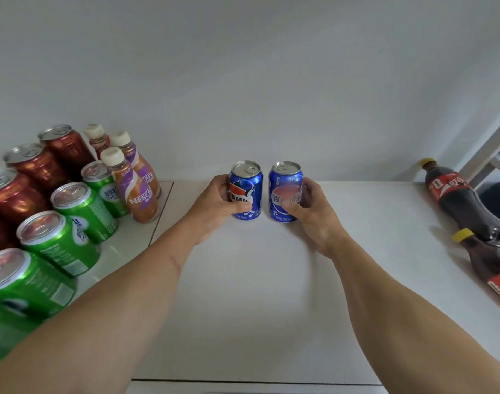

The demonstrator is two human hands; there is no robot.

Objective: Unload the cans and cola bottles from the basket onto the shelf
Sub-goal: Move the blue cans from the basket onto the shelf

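Note:
Two blue cola cans stand upright, side by side, near the back of the white shelf [243,294]. My left hand [214,207] grips the left blue can [247,184], with the thumb across its front. My right hand [314,211] grips the right blue can [284,183] in the same way. Both cans rest on the shelf surface, a small gap between them. Two cola bottles with yellow caps [459,200] [487,257] stand at the right edge of the shelf. The basket is out of view.
On the left stand several red cans [35,166], several green cans [58,240] and three coffee bottles with white caps [135,191]. A white wall rises right behind the shelf. A white frame post [487,149] slants at the far right.

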